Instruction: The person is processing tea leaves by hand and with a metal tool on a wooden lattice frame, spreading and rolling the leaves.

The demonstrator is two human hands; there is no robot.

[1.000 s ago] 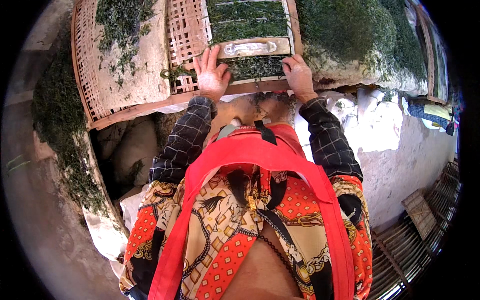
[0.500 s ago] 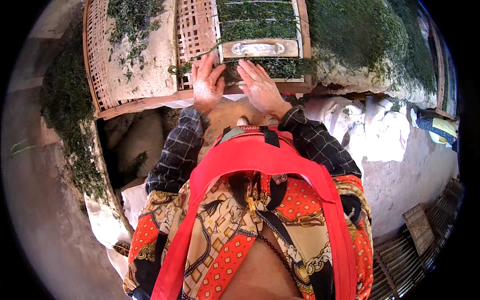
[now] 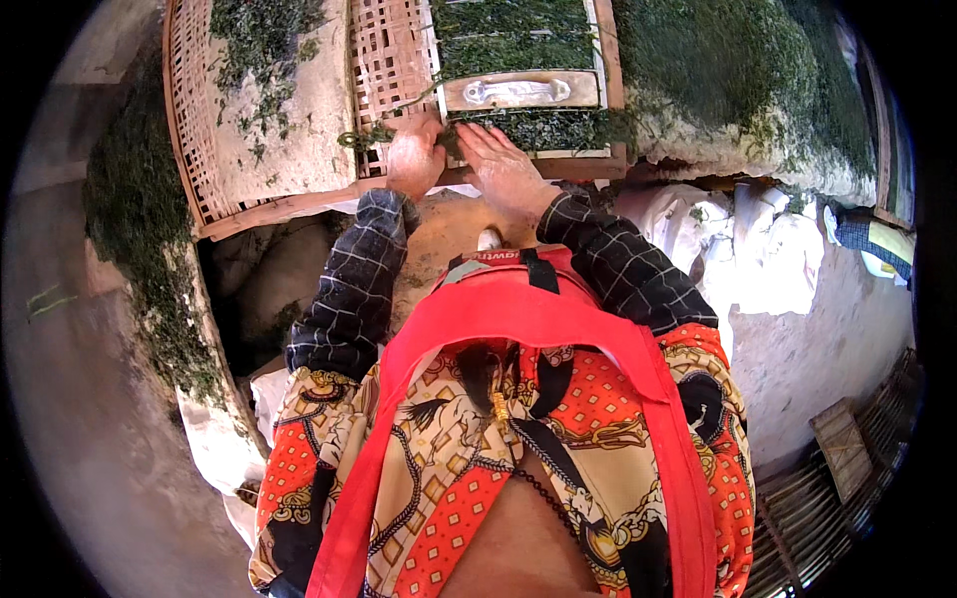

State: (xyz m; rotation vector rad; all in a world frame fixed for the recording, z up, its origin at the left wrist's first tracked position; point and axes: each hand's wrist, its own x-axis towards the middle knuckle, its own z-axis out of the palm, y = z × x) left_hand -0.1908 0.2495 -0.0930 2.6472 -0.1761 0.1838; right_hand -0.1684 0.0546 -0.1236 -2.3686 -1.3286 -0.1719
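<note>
A slatted wooden frame (image 3: 604, 60), packed with dark green shredded plant strands (image 3: 513, 55), lies on the woven bamboo tray at the top middle. Across it sits a wooden bar (image 3: 578, 90) with a pale metal handle (image 3: 513, 93). At the frame's near left corner my left hand (image 3: 414, 161) is closed with its fingers curled; whatever they pinch is hidden. My right hand (image 3: 506, 174) is open, its fingers stretched flat over the left part of the nearest strip of green strands (image 3: 573, 130). A loose green tuft (image 3: 364, 138) lies just left of my left hand.
Left of the frame, the woven bamboo tray (image 3: 384, 40) bears a pale board (image 3: 234, 149) strewn with green bits. A large green heap (image 3: 713, 70) lies at the right. White sacks (image 3: 773, 254) hang below it. Slatted racks (image 3: 842, 448) stand at the lower right.
My left hand has gone from spread fingers to curled ones at the frame's corner. My right hand has shifted left, and its fingers now lie closer together on the green strip.
</note>
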